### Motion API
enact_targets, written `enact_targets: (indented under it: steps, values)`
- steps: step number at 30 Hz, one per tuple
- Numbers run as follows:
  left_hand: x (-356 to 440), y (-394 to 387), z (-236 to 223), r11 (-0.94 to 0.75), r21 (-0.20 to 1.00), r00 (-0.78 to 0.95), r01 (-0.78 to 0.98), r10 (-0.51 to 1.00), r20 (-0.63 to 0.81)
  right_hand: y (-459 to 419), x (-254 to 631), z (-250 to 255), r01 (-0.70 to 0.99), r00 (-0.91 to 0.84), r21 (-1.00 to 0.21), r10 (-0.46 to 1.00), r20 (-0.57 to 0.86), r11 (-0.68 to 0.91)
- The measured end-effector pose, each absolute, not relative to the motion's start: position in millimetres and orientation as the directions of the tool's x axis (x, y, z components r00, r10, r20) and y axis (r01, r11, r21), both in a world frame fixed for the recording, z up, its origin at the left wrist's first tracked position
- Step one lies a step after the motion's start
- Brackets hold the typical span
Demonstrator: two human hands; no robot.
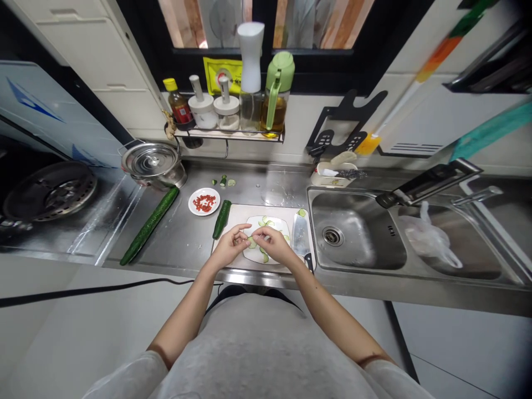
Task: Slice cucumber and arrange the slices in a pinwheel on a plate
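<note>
Slicing partly complete, by judgement: cucumber slices [266, 221] in clusters near the edge of the white plate [279, 224], atop the cutting board [236, 213]. Appears mid-arrangement, with a pale green slice [251, 243] over the plate's left side, at the fingertips. Note right hand [275, 245], thumb and forefinger seemingly pinching that slice; left hand [230, 246] close against the same spot, forefinger extended, others curled; cannot tell whether pinching too. Kitchen knife [299, 235] flat on the board's right side, out of hand. Chopped red pepper [204, 203], apparently finished, in a small dish [192, 204]. Remaining uncut: shorter cucumber piece [221, 219] at the board's left edge; long cucumber [150, 226] farther left on the steel counter [187, 238]
</note>
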State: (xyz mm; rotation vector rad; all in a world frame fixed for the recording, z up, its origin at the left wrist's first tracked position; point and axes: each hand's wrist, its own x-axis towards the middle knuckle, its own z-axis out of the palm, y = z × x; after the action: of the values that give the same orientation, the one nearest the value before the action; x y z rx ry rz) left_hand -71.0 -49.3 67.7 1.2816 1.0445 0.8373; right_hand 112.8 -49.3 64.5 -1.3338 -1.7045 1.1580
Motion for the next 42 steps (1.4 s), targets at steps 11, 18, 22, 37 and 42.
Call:
enact_targets:
  steps: [11,18,22,37,42]
  values:
    - [-44.4,-49.4,82.3,0.602,0.763,0.320,-0.237,0.789,-0.524,-50.4,126.3,77.1,0.370,-0.149,-0.905,0.975,0.163,0.208]
    - [-35.1,-41.9,86.1,0.560,0.786,0.291,-0.262,0.822,-0.489,-54.5,135.7,71.3,0.360,-0.101,-0.921,0.988,0.118,0.147]
    - [-33.3,-42.2,82.1,0.475,0.853,0.266,-0.215,0.869,-0.417,-55.6,136.1,74.0,0.272,-0.087,-0.961,0.996,0.020,0.043]
    - [-22.7,-48.1,64.7,0.078,0.997,0.064,-0.011,0.995,-0.077,-50.8,134.8,72.3,0.066,-0.061,-0.940,0.939,-0.338,-0.334]
    - [-24.4,-52.2,42.3,0.116,0.991,0.065,0.063,0.991,-0.120,-49.7,139.8,56.2,0.135,-0.090,-0.877,0.876,-0.475,-0.461]
